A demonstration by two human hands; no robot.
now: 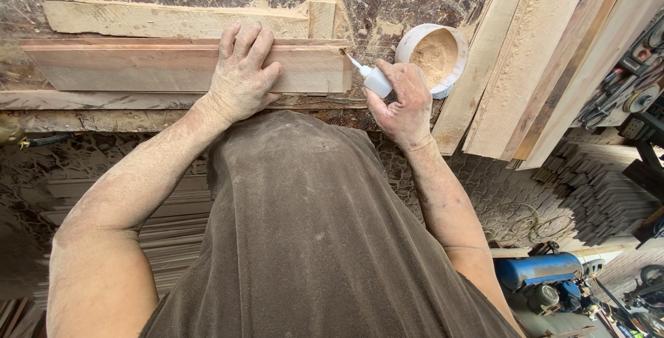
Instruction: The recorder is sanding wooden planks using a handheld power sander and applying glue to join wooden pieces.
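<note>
L hand point(240, 75) flat, open on board point(138, 67) lying on bench point(83, 120); R hand point(401, 103) clenched on white bottle point(375, 82), nozzle at board's R end, bowl point(432, 58) w/ sawdust just beside.

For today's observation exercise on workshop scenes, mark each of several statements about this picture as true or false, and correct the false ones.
1. The left hand lies flat on a wooden board. True.
2. The right hand holds a hammer. False: it grips a small white squeeze bottle.
3. The bottle's nozzle points at the right end of the board. True.
4. The white bowl beside the right hand is filled with water. False: it holds sawdust.
5. A blue machine stands on the floor at lower right. True.
6. Both hands are gloved. False: both are bare and dusty.
</note>
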